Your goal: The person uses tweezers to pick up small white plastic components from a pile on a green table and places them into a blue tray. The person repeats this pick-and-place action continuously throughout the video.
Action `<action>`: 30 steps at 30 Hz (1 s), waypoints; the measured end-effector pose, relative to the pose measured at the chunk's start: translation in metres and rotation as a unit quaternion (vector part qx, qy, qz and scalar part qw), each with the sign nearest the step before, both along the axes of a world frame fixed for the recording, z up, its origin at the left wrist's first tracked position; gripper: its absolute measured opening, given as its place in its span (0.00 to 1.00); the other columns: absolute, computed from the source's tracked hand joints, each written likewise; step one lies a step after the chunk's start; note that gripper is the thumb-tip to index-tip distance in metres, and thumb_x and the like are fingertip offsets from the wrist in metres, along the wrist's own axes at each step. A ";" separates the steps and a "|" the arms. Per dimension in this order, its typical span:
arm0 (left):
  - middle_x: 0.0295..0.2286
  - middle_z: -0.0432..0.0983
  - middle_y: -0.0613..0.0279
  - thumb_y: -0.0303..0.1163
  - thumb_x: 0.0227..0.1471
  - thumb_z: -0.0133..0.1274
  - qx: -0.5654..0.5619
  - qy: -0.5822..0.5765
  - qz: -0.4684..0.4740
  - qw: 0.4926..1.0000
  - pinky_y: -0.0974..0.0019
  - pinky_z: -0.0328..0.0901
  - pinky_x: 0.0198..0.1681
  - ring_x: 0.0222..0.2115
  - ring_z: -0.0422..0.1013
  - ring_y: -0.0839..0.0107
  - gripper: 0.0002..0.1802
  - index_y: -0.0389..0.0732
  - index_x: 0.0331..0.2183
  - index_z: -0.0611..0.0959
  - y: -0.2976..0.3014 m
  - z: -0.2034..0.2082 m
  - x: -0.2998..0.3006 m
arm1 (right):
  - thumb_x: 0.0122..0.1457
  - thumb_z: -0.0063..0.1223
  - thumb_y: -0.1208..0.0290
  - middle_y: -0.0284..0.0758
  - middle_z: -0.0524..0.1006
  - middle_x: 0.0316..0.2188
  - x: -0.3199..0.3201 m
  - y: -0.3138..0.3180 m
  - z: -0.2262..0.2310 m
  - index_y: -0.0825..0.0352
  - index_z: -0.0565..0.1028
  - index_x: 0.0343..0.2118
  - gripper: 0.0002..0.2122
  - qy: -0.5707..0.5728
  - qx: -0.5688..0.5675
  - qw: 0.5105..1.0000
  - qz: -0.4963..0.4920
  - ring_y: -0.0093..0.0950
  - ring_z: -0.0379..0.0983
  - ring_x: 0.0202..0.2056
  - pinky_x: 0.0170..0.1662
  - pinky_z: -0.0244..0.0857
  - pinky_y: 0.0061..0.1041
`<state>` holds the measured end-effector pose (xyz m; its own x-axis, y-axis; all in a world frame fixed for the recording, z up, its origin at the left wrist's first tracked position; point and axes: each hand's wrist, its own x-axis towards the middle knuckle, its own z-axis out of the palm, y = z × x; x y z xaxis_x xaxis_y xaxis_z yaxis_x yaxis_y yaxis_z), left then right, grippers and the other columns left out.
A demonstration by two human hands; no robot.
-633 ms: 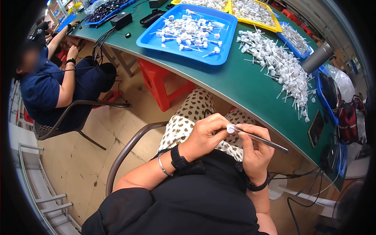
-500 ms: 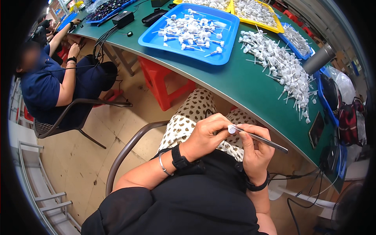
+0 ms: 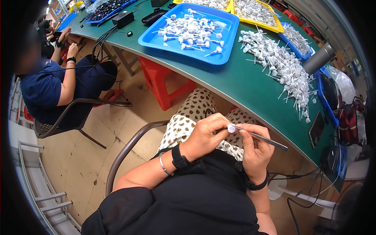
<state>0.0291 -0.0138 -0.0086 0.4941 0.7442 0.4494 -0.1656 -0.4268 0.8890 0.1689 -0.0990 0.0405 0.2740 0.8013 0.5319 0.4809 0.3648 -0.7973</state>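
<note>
Against left hand, small white part; right hand holding metal tool

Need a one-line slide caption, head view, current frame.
Beside a green worktable, the left hand holds a small white part while the right hand holds a slim metal tool to it.

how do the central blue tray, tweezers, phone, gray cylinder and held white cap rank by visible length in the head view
Central blue tray
Tweezers, partly covered
Phone and gray cylinder: too alike to rank
Held white cap
</note>
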 end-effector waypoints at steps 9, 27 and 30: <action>0.30 0.77 0.60 0.19 0.53 0.58 0.005 0.005 -0.014 1.000 0.69 0.70 0.29 0.27 0.75 0.71 0.07 0.35 0.36 0.84 0.000 0.001 -0.001 | 0.59 0.59 0.82 0.40 0.82 0.33 0.000 0.001 0.000 0.72 0.76 0.36 0.04 -0.009 0.010 1.000 0.006 0.28 0.79 0.31 0.36 0.74 0.23; 0.32 0.79 0.58 0.21 0.54 0.60 0.001 0.052 -0.068 0.996 0.69 0.72 0.34 0.31 0.77 0.70 0.07 0.33 0.37 0.84 0.010 0.007 -0.009 | 0.56 0.61 0.83 0.39 0.81 0.33 0.008 0.002 0.013 0.71 0.76 0.37 0.07 -0.094 0.002 0.995 0.046 0.32 0.79 0.33 0.36 0.73 0.26; 0.34 0.79 0.58 0.20 0.56 0.58 -0.082 0.034 -0.087 0.992 0.71 0.75 0.37 0.34 0.79 0.71 0.07 0.32 0.39 0.84 0.014 0.009 -0.011 | 0.60 0.60 0.81 0.39 0.81 0.39 0.007 -0.004 0.007 0.73 0.76 0.40 0.07 0.122 -0.015 0.992 0.029 0.26 0.78 0.38 0.44 0.73 0.24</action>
